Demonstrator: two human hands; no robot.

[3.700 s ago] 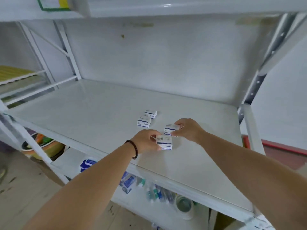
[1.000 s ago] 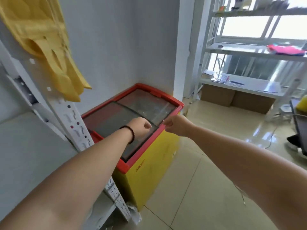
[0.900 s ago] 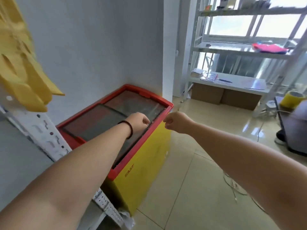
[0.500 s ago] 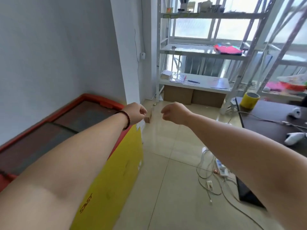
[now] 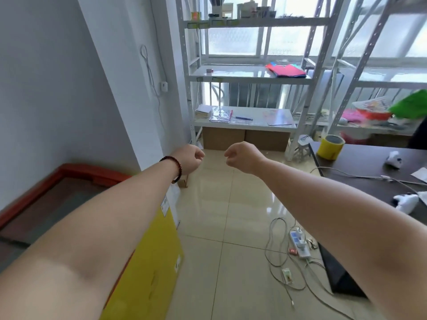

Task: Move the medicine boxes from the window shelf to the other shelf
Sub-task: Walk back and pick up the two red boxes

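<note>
I take the window shelf point(image 5: 251, 76) as my landmark; it stands straight ahead against the bright window. Far to the left of it and much nearer to me is the yellow chest freezer point(image 5: 147, 269) with its red rim, under my left forearm. My left hand point(image 5: 188, 158) is raised in the air below and in front of the shelf, with a dark bead bracelet point(image 5: 173, 166) on the wrist. Its fingers are curled together into a loose fist, and I see nothing held in them. My right hand point(image 5: 242, 157) is near it, just to its right, not touching it, also with the fingers curled inward and nothing visible in them. I cannot make out medicine boxes clearly from here: on the top board of the window shelf stand some small items point(image 5: 242, 11), too far and blurred to name, and on the middle board lies a red and pink folded thing point(image 5: 286, 70). To the right of the shelf a yellow tape roll point(image 5: 330, 146) stands on a dark desk point(image 5: 374, 167). Below the desk, a power strip point(image 5: 300, 244) and cables lie on the tiled floor point(image 5: 219, 227).
</note>
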